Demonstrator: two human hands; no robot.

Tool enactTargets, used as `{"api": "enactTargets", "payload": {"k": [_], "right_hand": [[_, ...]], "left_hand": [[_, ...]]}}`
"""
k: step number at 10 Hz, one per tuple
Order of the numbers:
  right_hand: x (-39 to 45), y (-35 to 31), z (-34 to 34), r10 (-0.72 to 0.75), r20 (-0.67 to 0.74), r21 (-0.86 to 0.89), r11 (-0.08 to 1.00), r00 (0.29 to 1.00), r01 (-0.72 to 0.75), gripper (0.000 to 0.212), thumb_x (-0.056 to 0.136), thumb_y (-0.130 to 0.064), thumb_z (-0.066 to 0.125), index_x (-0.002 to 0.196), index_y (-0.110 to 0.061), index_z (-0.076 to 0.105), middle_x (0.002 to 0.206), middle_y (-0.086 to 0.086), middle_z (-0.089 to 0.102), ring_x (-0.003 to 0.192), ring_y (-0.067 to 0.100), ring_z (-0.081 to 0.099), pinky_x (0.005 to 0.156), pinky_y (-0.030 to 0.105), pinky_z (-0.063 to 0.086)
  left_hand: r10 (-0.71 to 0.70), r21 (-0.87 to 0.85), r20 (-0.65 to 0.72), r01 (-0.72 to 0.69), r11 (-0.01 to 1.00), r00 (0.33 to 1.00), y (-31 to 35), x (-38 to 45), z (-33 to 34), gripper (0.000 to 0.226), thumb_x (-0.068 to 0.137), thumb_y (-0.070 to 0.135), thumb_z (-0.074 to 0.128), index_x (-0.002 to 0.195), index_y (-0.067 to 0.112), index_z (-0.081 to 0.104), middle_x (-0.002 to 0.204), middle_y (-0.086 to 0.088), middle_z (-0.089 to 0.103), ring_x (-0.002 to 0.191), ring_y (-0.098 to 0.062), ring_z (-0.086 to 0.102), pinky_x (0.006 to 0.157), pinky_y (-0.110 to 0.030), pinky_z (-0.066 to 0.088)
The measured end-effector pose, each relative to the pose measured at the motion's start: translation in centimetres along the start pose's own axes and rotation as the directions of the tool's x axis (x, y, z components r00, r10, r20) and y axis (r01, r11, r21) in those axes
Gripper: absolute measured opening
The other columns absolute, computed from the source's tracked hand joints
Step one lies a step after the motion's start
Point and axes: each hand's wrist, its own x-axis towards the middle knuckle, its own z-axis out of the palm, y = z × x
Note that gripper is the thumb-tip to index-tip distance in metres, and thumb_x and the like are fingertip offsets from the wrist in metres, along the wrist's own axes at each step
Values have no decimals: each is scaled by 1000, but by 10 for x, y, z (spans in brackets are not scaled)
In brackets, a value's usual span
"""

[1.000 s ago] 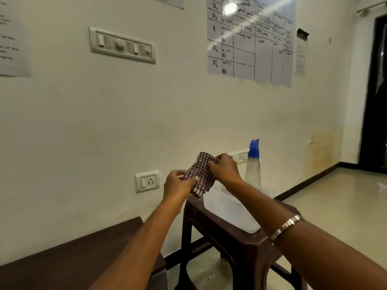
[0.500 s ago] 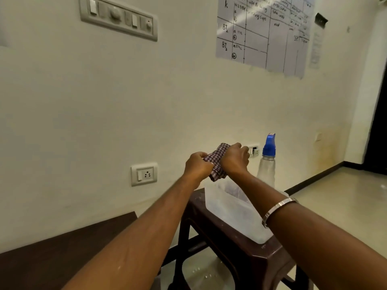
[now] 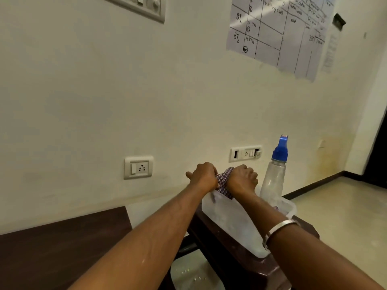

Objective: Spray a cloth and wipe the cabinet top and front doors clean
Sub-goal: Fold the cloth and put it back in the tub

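A person's two bare forearms reach forward over a dark brown plastic stool that stands against a cream wall. Between the two fists is a small checked cloth, purple and white, bunched into a tight roll. The left hand clamps one end and the right hand clamps the other — both are closed into full fists on the fabric, knuckles up, nearly touching each other. The cloth is held in the air just above the near rim of a translucent plastic tub that sits on the stool.

The cloth looks light, thin and completely limp; it would crumple to any shape and seems unlikely to slip from a firm fist. Held at both ends like this, it can be twisted or wrung, which is probably what is going on, though no dripping water can be made out. For wiping, it would be better taken flat under the palm or folded into a pad.

Just beyond the right hand stands a clear spray bottle with a blue nozzle, upright in or beside the tub — which of the two cannot be told. Neither hand touches it. A silver bangle circles the right wrist. At the lower left is the dark wooden cabinet top, well apart from the hands and not yet being wiped.
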Motion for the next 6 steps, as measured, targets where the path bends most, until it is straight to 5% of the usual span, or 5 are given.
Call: {"api": "enactTargets", "payload": {"k": [2, 4, 5, 6], "right_hand": [[5, 8, 4, -101, 145, -57, 992, 984, 110, 32, 93, -7, 46, 122, 3, 54, 125, 20, 58, 115, 35, 56, 92, 37, 46], [4, 17, 3, -122, 303, -55, 988, 945, 145, 28, 90, -4, 56, 118, -1, 60, 123, 17, 61, 112, 31, 61, 85, 33, 50], [7, 15, 3, -132, 349, -49, 986, 928, 159, 29, 92, -6, 55, 121, -2, 59, 127, 15, 60, 115, 28, 60, 88, 30, 48], [4, 12, 0, -134, 377, -68, 983, 916, 172, 26, 94, -8, 54, 120, -2, 58, 125, 14, 61, 108, 26, 61, 78, 25, 45]], "left_hand": [[-5, 315, 106, -29, 949, 994, 11, 12, -1, 24, 82, 8, 66, 68, 16, 48, 72, 2, 45, 85, -21, 48, 96, -42, 26], [-88, 393, 206, 0, 920, 975, 19, 11, 8, 22, 88, 8, 55, 71, 14, 42, 77, -1, 43, 87, -21, 46, 89, -38, 28], [-86, 425, 280, -44, 904, 956, 14, 19, 14, 19, 90, 11, 53, 74, 10, 44, 96, -6, 53, 94, -23, 53, 91, -37, 39], [-5, 346, 278, -95, 933, 960, 7, 20, 17, 13, 89, 8, 53, 96, 10, 63, 112, -6, 61, 104, -26, 59, 95, -40, 47]]}}
